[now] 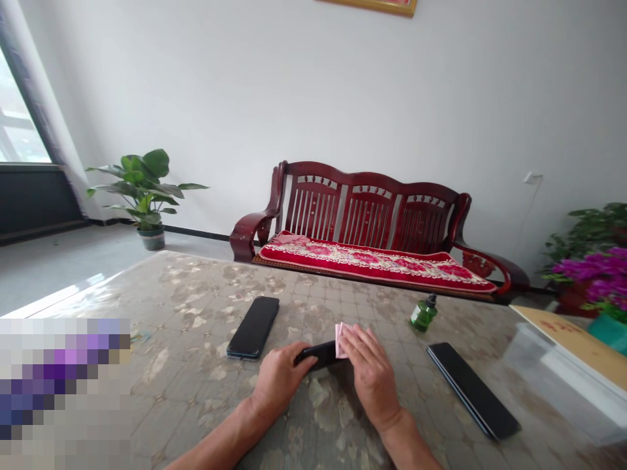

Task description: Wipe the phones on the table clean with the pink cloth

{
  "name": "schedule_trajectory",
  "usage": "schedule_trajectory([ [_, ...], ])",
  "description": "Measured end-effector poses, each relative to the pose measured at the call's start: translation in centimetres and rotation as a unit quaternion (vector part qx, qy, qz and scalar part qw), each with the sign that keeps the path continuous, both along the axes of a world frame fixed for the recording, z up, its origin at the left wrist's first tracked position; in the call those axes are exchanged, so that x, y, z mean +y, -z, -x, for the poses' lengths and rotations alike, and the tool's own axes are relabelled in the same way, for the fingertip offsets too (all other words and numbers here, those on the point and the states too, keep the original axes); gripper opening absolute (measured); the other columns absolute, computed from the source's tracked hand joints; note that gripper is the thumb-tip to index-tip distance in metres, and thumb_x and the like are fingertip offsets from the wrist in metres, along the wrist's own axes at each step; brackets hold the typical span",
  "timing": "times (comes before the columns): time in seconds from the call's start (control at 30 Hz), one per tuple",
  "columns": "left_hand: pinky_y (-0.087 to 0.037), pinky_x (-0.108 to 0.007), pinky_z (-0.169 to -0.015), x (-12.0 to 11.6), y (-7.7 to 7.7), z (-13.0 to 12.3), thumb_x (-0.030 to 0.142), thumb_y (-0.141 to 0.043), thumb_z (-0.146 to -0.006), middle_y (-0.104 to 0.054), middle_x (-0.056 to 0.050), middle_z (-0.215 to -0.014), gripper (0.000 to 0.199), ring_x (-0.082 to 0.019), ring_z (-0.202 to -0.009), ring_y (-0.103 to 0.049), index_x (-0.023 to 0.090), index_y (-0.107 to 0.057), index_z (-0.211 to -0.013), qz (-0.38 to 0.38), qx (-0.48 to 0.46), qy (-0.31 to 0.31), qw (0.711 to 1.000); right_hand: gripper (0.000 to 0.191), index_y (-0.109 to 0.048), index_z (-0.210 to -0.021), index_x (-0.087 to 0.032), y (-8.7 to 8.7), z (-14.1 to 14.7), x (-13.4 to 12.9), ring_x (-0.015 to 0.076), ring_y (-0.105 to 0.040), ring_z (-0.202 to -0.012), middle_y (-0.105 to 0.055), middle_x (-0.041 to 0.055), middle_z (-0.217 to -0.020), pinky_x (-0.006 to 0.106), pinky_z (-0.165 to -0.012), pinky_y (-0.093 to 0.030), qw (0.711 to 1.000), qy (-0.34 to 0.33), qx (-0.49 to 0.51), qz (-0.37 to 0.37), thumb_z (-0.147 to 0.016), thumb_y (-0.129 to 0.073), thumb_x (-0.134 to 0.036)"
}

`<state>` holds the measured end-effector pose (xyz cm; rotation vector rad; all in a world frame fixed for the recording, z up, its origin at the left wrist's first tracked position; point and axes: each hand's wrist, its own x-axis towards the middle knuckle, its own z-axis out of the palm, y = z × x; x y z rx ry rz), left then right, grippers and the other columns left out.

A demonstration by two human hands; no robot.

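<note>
Near the middle of the patterned table, my left hand [281,375] is closed around the left end of a black phone [324,355], its thumb and fingers on opposite sides. A folded pink cloth [339,341] lies against the phone's right end. My right hand [368,371] is closed on that cloth, its fingers covering part of it and of the phone's end. Another black phone [253,328] lies flat, beyond and to the left of my left hand. To the right of my right hand lies a third dark phone [473,390].
A green spray bottle [424,313] stands on the table [206,294] at the back right. A clear plastic box [558,385] is at the right edge, beside purple flowers [595,274]. Beyond the table stands a wooden bench [369,219]; a potted plant [151,236] is at left.
</note>
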<state>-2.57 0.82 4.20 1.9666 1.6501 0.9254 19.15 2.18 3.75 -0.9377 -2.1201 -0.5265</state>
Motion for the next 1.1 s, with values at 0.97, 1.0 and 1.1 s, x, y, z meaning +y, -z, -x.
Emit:
schedule_trajectory([
  [0.97, -0.043, -0.021, -0.068, -0.3, 0.3, -0.4, 0.023, -0.056, -0.088, -0.073, 0.0, -0.085, 0.013, -0.017, -0.077, -0.068, 0.024, -0.069, -0.09, -0.037, -0.001, 0.028, 0.999, 0.045, -0.048, -0.139, -0.023, -0.6, 3.7, -1.5, 0.0193, -0.054, -0.125, -0.061, 0.0034, -0.131, 0.041, -0.108, -0.046, 0.997, -0.066, 0.018, 0.033, -0.096, -0.045, -0.011],
  [1.0, -0.043, -0.021, -0.067, -0.3, 0.3, -0.4, 0.022, -0.055, -0.088, -0.073, 0.0, -0.085, 0.014, -0.017, -0.076, -0.068, 0.023, -0.069, -0.09, -0.037, -0.005, 0.029, 0.999, 0.046, -0.046, -0.141, -0.022, -0.7, 3.9, -1.7, 0.0189, -0.052, -0.127, -0.06, 0.0033, -0.133, 0.04, -0.109, -0.045, 0.996, -0.077, 0.0, 0.037, -0.096, -0.045, -0.01],
  [1.1, -0.044, -0.021, -0.068, -0.2, 0.2, -0.2, 0.024, -0.056, -0.088, -0.074, 0.0, -0.085, 0.014, -0.017, -0.077, -0.068, 0.024, -0.07, -0.09, -0.033, -0.006, 0.028, 0.999, 0.047, -0.044, -0.142, -0.024, -0.6, 3.2, -1.3, 0.0186, -0.051, -0.127, -0.059, 0.0031, -0.134, 0.042, -0.111, -0.042, 0.996, -0.071, -0.029, 0.041, -0.097, -0.042, -0.01],
])
